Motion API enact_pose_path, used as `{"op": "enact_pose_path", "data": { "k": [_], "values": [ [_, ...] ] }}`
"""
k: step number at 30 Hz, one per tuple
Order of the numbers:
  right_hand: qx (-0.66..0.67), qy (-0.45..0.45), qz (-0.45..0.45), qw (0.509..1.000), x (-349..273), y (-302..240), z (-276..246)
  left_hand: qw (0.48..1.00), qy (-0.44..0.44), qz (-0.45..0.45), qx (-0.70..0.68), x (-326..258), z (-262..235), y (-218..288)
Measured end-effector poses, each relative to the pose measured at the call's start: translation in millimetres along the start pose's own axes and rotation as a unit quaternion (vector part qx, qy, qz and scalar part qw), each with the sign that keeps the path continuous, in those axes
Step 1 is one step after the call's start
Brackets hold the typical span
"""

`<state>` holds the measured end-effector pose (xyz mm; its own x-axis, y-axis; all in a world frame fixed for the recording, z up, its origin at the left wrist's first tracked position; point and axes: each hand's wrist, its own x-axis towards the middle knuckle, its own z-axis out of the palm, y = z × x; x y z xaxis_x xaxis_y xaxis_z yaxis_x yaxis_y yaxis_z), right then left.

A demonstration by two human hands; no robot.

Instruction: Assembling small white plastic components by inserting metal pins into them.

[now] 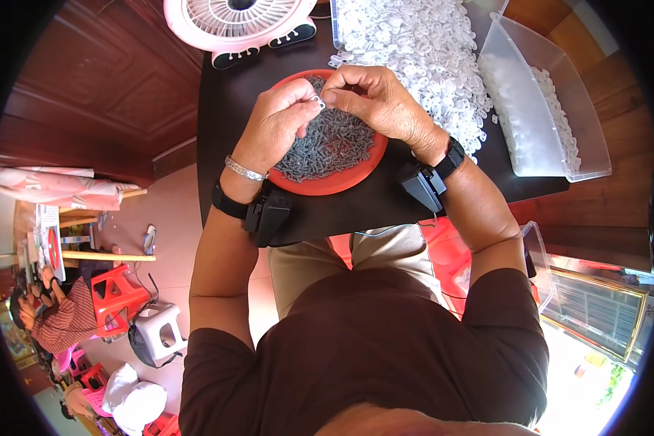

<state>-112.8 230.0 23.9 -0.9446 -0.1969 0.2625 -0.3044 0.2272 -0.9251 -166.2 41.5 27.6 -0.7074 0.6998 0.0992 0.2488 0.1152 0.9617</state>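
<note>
**Small white piece (320, 104) pinched above a bowl of grey parts**

The small white piece is held over the upper part of the red bowl (323, 192), raised clear of the grey parts (334, 149) heaped inside. It is gripped between the thumb and forefinger of the left hand (282, 116), with one end left showing toward the other hand. The right hand (374, 100) is held just beside it, its thumb and forefinger drawn narrow; whether anything is pinched between those tips cannot be told, as they are covered by the fingers themselves.

For this close fingertip work, the piece is best gripped by its edge, so that its exposed end is neither covered nor bent. Light pressure should be enough, since something so small could be flicked out by a hard squeeze. The fingertips are well placed above the bowl: a dropped part would probably be caught there, though a white one would have to be picked out from the grey.

Beyond the bowl, a loose pile of white pieces (414, 43) is spread over the dark table (356, 212). More are held in a clear bin (596, 116) to the right, and a pink fan (229, 18) is set at the far left.
</note>
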Motion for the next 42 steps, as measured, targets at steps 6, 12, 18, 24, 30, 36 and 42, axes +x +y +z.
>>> {"op": "enact_pose_path", "data": {
  "k": [6, 12, 18, 24, 30, 36, 42],
  "values": [
    [-0.026, 0.016, 0.007, 1.0, 0.5, 0.6, -4.1, 1.0, 0.01, 0.008, -0.004, 1.4, -0.6, 1.6],
    [-0.028, 0.004, -0.001, 1.0, -0.9, 2.2, 0.6, 1.0, 0.003, 0.004, 0.003, 0.2, 0.3, -1.1],
    [-0.051, -0.002, -0.003, 0.999, -1.6, 0.3, 2.8, 1.0, 0.0, 0.001, 0.003, -0.8, 1.7, -1.5],
    [-0.104, -0.023, -0.012, 0.994, -2.5, -0.7, 0.9, 0.999, -0.032, 0.022, 0.012, -0.7, 0.9, -1.5],
    [-0.156, -0.049, -0.054, 0.985, -2.9, -7.3, -2.9, 0.999, -0.035, 0.024, 0.015, -0.2, 3.0, -1.1],
    [-0.178, 0.064, 0.001, 0.982, 4.4, 1.1, -16.1, 0.996, 0.049, 0.01, -0.075, 5.1, 0.2, -8.5],
    [-0.46, 0.229, 0.04, 0.857, 1.0, 30.1, -82.2, 0.984, 0.153, 0.018, -0.094, 6.9, -16.4, -13.5]
  ]
}}
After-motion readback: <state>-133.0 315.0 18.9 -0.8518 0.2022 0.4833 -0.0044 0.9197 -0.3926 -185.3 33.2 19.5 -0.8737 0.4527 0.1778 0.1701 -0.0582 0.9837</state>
